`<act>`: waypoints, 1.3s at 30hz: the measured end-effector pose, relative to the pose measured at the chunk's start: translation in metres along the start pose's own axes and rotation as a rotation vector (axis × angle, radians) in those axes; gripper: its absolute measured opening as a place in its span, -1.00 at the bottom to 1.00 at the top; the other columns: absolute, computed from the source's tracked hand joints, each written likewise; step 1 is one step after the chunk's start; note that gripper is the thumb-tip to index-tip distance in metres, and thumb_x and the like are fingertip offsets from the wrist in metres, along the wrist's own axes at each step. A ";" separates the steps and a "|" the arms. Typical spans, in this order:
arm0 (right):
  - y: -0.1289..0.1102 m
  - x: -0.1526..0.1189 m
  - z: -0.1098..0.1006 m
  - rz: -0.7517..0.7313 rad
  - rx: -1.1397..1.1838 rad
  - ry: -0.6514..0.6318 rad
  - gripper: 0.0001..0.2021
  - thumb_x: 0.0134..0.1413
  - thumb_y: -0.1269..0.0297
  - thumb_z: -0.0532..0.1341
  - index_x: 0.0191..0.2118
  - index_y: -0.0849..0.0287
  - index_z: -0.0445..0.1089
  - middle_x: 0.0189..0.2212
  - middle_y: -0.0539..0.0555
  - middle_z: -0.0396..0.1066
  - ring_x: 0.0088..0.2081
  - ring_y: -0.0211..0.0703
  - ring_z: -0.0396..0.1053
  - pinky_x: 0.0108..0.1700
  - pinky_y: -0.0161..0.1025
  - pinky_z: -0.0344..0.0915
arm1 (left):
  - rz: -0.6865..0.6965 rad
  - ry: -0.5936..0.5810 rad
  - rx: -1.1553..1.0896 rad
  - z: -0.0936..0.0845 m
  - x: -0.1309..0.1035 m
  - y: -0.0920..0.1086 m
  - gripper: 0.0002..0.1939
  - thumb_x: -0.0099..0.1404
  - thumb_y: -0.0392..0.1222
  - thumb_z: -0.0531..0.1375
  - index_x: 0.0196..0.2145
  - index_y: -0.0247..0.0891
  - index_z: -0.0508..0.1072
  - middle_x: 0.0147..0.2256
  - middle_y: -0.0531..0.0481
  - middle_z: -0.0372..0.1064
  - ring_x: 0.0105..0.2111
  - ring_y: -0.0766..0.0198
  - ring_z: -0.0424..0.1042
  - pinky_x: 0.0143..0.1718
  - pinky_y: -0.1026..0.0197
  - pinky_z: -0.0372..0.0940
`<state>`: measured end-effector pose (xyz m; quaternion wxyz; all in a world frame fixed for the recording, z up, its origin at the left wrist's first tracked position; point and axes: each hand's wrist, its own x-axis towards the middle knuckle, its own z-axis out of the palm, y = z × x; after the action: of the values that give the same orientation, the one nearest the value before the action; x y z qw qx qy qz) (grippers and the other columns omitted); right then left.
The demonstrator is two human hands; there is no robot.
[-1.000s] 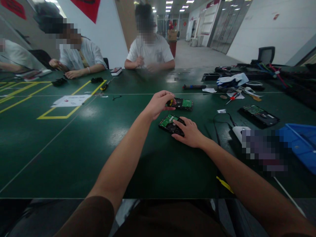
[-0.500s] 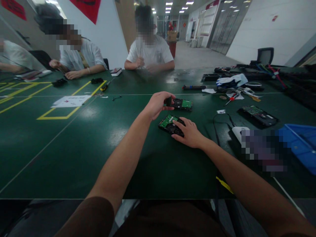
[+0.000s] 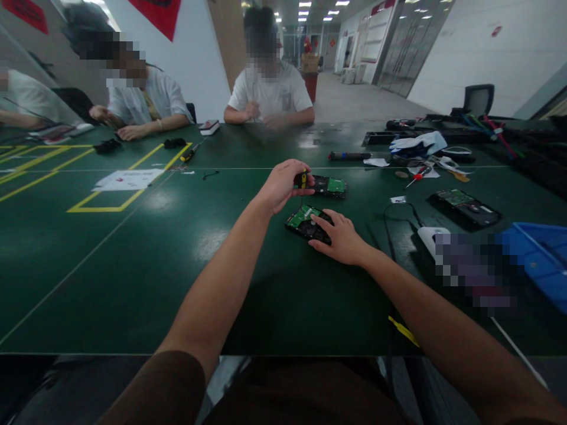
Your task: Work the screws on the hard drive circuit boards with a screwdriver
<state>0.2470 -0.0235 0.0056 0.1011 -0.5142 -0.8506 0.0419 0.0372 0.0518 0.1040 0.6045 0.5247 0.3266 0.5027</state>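
Black rectangular hard drive with green circuit board point(image 3: 303, 221) flat on dark green desk point(image 3: 177, 283); right hand point(image 3: 340, 237) spread over its right end, pressing. Left hand point(image 3: 290, 184) pinches black-and-yellow screwdriver handle point(image 3: 303, 179) upright above its far edge.

Green table point(image 3: 195, 295) bears hard drives point(image 3: 465, 208), papers point(image 3: 127, 180), blue bin point(image 3: 538, 254).

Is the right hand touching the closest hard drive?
Touching. The head view shows the right hand spread over one end of the closest hard drive, fingers resting on it.
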 end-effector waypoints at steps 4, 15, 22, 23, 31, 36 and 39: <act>0.001 0.000 0.001 -0.003 -0.009 0.002 -0.20 0.32 -0.34 0.06 0.50 0.00 0.08 0.45 0.33 0.02 0.40 0.43 0.09 0.37 0.33 0.08 | 0.000 -0.007 -0.020 0.000 0.001 -0.002 -0.89 0.32 -0.20 0.18 -0.26 -0.29 0.46 -0.36 -0.09 0.45 -0.26 0.19 0.52 -0.09 -0.02 0.53; 0.002 0.001 0.004 -0.015 -0.001 0.027 -0.19 0.31 -0.33 0.08 0.49 0.02 0.10 0.44 0.34 0.03 0.39 0.43 0.09 0.35 0.33 0.08 | 0.040 -0.041 0.051 0.000 0.001 -0.006 -0.90 0.36 -0.20 0.26 -0.28 -0.30 0.48 -0.33 -0.05 0.44 -0.29 0.28 0.48 -0.24 0.17 0.52; 0.002 0.001 0.003 -0.007 0.009 0.012 -0.19 0.31 -0.36 0.05 0.50 -0.01 0.09 0.46 0.32 0.00 0.40 0.46 0.06 0.36 0.35 0.05 | 0.051 -0.005 0.121 0.001 -0.002 0.000 -0.86 0.37 -0.21 0.21 -0.25 -0.33 0.55 -0.29 -0.09 0.45 -0.29 0.27 0.46 -0.36 0.25 0.45; 0.002 0.000 0.003 -0.005 0.010 0.008 -0.19 0.32 -0.35 0.04 0.50 0.00 0.09 0.46 0.33 0.00 0.40 0.46 0.06 0.37 0.35 0.05 | 0.043 -0.005 0.115 0.001 -0.002 0.001 -0.87 0.37 -0.22 0.20 -0.23 -0.31 0.54 -0.32 -0.07 0.44 -0.29 0.26 0.47 -0.35 0.24 0.45; 0.004 0.001 0.003 -0.005 0.018 -0.002 -0.18 0.30 -0.36 0.05 0.52 -0.04 0.05 0.48 0.27 -0.02 0.41 0.49 0.02 0.37 0.38 0.02 | 0.006 0.037 0.060 0.004 -0.002 0.002 -0.93 0.36 -0.22 0.17 -0.20 -0.23 0.40 -0.32 -0.10 0.49 -0.25 0.18 0.54 -0.39 0.23 0.41; 0.002 0.000 0.002 0.008 0.020 0.002 -0.18 0.30 -0.36 0.06 0.51 -0.02 0.08 0.47 0.30 0.00 0.41 0.46 0.04 0.37 0.34 0.05 | 0.053 0.028 0.126 -0.001 0.002 -0.001 -0.88 0.31 -0.21 0.19 -0.26 -0.28 0.51 -0.24 -0.15 0.50 -0.22 0.19 0.52 -0.41 0.25 0.40; 0.001 0.000 0.001 0.010 0.016 0.009 -0.19 0.30 -0.34 0.09 0.50 0.00 0.11 0.46 0.32 0.01 0.41 0.44 0.04 0.37 0.31 0.05 | 0.095 0.041 0.189 -0.004 0.004 -0.002 -0.81 0.27 -0.18 0.20 -0.27 -0.31 0.59 -0.22 -0.18 0.50 -0.20 0.16 0.50 -0.44 0.26 0.39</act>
<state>0.2477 -0.0234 0.0043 0.1088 -0.5179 -0.8472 0.0472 0.0354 0.0569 0.1017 0.5208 0.5840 0.3595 0.5083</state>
